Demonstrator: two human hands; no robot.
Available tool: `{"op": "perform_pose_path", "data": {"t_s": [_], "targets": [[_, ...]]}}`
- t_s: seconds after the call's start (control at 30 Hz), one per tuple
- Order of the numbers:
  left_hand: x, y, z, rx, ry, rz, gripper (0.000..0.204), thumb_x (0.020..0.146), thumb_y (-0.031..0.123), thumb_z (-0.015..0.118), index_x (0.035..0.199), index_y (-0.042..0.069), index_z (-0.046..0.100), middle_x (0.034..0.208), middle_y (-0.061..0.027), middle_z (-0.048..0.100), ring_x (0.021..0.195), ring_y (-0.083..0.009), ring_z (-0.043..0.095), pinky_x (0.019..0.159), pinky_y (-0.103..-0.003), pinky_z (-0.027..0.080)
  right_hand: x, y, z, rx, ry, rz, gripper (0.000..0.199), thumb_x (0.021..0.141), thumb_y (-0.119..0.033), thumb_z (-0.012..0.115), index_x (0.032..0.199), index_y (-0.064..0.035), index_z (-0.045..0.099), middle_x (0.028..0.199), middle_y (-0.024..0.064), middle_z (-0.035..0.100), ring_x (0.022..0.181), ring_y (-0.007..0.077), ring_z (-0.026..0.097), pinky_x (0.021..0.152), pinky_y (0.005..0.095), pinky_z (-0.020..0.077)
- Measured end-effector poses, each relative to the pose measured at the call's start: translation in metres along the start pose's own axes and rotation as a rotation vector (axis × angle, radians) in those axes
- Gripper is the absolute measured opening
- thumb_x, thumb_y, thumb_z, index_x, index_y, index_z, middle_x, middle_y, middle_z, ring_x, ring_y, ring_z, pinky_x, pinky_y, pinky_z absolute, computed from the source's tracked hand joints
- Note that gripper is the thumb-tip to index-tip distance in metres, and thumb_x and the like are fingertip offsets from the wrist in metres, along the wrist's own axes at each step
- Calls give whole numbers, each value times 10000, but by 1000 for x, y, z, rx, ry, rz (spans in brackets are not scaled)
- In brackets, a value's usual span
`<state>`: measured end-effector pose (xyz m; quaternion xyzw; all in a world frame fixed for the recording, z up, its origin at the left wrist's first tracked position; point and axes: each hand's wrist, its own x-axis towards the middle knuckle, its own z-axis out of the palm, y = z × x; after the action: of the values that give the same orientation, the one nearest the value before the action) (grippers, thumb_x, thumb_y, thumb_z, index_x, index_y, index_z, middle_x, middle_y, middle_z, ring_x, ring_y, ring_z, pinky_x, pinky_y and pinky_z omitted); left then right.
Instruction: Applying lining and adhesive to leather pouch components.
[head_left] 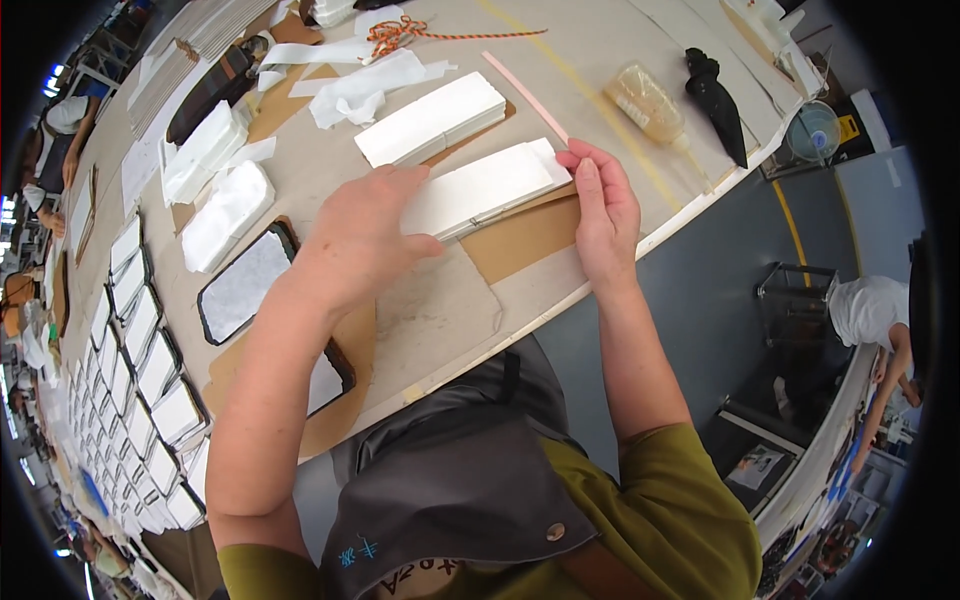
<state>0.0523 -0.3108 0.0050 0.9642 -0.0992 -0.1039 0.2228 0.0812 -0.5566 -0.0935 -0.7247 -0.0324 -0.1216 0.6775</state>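
A stack of long white sheets lies on brown card in front of me. At the stack's left end is my left hand, its thumb and fingers spread apart around that end; whether it touches the stack is unclear. My right hand is closed at the opposite end, thumb against fingers, pinching the end of the top white sheet. A band or clip crosses the stack's near side. Just behind lies a second white stack on brown card. A thin pink strip runs toward my right fingertips.
Dark-edged panels with white faces lie to the left, with several more in rows. Crumpled white paper, an orange cord, a squeeze bottle and a black wrapped tool are farther back. The table edge is near me.
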Motion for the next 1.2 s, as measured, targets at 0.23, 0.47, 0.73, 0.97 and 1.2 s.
{"op": "perform_pose_path", "data": {"t_s": [0.23, 0.47, 0.73, 0.97, 1.2], "targets": [[-28, -36, 1, -391, 58, -126, 664, 789, 168, 823, 1401, 38, 599, 1309, -134, 672, 1203, -253, 620, 1082, -370, 445, -1, 2, 1, 61, -5, 15, 279, 1069, -199, 560, 1251, -2, 637, 1176, 91, 682, 1083, 145, 603, 992, 300, 462], [-51, -28, 12, -438, 271, -141, 628, 810, 174, 823, 1378, 35, 595, 1281, -133, 680, 1171, -279, 634, 1053, -379, 463, -2, 0, -1, -94, 38, -52, 252, 981, -148, 690, 1197, -21, 668, 1189, 55, 676, 1139, 163, 569, 1032, 331, 440], [-30, -9, 29, -4, 452, 189, 514, 764, 174, 843, 1200, -1, 635, 1067, -194, 708, 981, -372, 669, 892, -438, 506, -8, -2, -6, -6, 113, -120, 218, 952, -85, 705, 1157, -16, 678, 1141, 45, 681, 1059, 140, 562, 985, 308, 448], [-24, -2, 22, -79, 214, 33, 533, 833, 206, 814, 1291, -3, 637, 1229, -217, 692, 1098, -403, 659, 959, -440, 529, -10, 0, -10, 60, 80, -81, 234, 941, -44, 705, 1169, -5, 664, 1146, 42, 678, 1034, 123, 566, 952, 289, 455], [-13, -18, 10, -222, 66, -14, 513, 933, 229, 726, 1373, -1, 597, 1281, -192, 687, 1102, -297, 680, 969, -394, 522, -24, -31, -11, -240, -138, -509, 179, 846, -48, 775, 1021, -41, 741, 1062, 72, 729, 1069, 223, 613, 956, 350, 471]]}}
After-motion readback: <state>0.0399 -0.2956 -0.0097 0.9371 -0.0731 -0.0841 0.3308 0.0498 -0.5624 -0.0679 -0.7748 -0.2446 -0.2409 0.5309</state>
